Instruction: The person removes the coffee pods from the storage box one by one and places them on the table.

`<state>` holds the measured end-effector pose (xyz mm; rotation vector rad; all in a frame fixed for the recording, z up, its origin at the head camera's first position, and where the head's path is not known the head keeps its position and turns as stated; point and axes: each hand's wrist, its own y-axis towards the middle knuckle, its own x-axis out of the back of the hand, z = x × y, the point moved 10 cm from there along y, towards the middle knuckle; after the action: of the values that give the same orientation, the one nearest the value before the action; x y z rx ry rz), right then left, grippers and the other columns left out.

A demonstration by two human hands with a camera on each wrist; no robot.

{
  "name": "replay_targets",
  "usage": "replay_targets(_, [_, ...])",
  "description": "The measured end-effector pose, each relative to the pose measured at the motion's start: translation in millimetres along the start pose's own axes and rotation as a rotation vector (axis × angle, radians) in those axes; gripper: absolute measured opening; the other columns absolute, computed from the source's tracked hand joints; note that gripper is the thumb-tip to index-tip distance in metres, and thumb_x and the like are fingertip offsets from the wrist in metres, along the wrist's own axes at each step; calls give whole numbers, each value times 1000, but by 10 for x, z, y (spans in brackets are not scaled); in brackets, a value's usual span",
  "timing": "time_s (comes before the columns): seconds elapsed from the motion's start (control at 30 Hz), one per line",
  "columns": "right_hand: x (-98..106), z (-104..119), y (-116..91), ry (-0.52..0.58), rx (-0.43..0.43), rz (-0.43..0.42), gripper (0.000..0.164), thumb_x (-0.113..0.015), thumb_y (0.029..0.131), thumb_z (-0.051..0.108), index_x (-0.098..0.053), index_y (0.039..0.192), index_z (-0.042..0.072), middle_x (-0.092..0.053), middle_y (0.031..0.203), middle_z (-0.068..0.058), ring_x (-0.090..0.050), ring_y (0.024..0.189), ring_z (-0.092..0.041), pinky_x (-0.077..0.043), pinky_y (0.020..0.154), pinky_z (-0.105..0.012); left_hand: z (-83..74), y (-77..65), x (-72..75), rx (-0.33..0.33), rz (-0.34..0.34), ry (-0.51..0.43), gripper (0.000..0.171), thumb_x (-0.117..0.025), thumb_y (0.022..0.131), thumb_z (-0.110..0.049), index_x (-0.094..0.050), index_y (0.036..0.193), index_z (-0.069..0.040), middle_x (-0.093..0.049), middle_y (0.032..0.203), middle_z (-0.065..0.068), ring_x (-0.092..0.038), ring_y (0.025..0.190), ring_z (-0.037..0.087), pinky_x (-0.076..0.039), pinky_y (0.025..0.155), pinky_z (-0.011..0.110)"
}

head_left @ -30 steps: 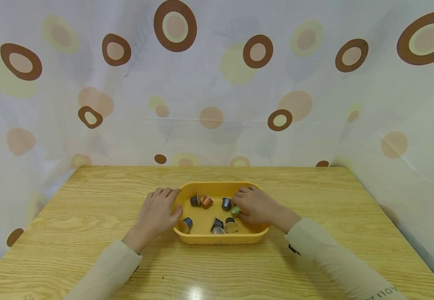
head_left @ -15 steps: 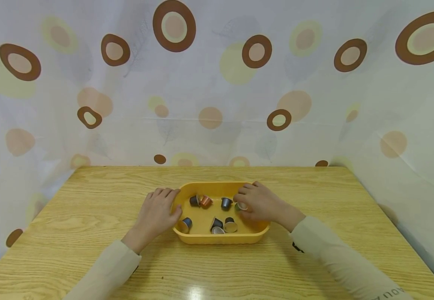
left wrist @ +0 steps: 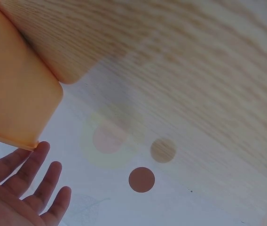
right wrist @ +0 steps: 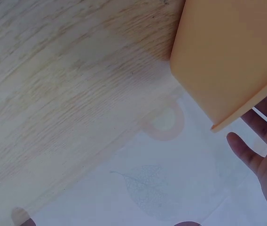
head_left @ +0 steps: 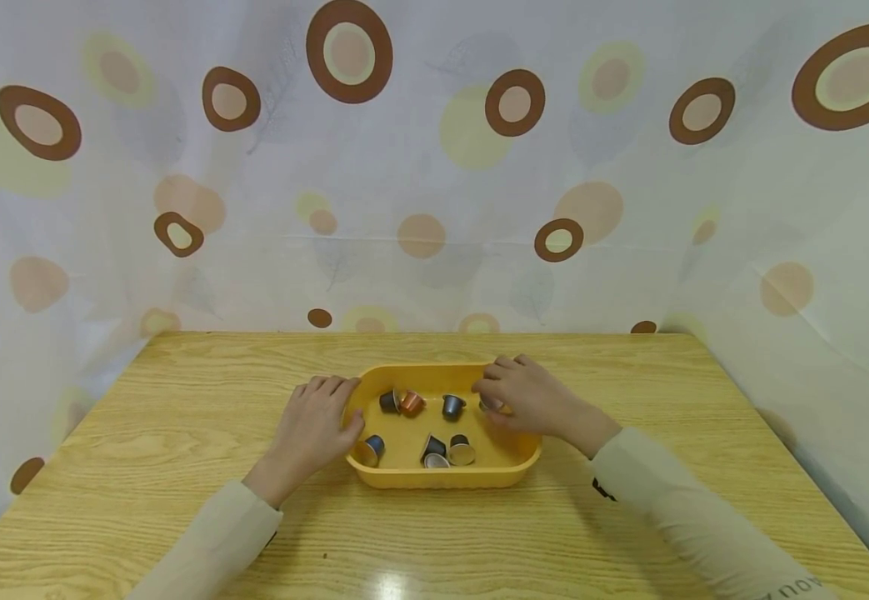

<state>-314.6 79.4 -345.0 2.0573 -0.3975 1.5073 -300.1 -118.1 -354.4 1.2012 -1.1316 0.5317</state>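
A yellow tray (head_left: 441, 478) holds several small coffee capsules. In the head view my left hand (head_left: 317, 425) rests at its left end, fingers extended along the rim and thumb over the inside. The left wrist view shows a fingertip touching the rim. Over the tray's right end, my right hand (head_left: 527, 396) pinches a coffee capsule (head_left: 491, 403), mostly covered by the fingers with its pale lid showing. Nearby lies a dark blue-grey capsule (head_left: 452, 407). At the back left are a black capsule (head_left: 388, 402) and an orange capsule (head_left: 412, 403).
Along the tray's front lie a blue capsule (head_left: 372, 450), a black capsule (head_left: 434, 447) and a capsule with a gold lid (head_left: 461, 452). The tray stands on a wooden table (head_left: 434, 542). A patterned cloth (head_left: 434, 167) hangs behind and at both sides.
My right hand has lifted slightly and shifted right with the green capsule, turning it so its lid shows. The left hand and the tray have stayed in place.
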Motion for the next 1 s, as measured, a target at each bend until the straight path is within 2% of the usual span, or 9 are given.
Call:
replay_targets(0.4, [155,-113,-32,-2,-6,-67,22,-67,78,26,-64,97,14,-61,89,2,-55,88,-18,-47,77,-37,-3,2,-1,1,5,0,40,-55,83,-29,-60,118,-10,-64,107,6,-57,100,28,-46,84,43])
replay_targets(0.63, [235,-242,-71,-6,-45,-83,28,-69,76,28,-64,100,13,-62,93,1,-56,93,-19,-48,79,-39,0,-4,-2,-1,1,-7,39,-53,84,-29,-60,117,-9,-64,106,6,-56,100,28,-45,84,43])
replay_targets(1.0, [346,-380,-171,-7,-75,-130,28,-69,76,26,-65,100,11,-62,93,-2,-55,90,-21,-47,74,-38,-2,-8,7,-4,-5,-2,39,-54,84,-29,-60,118,-10,-64,106,5,-56,100,27,-45,84,43])
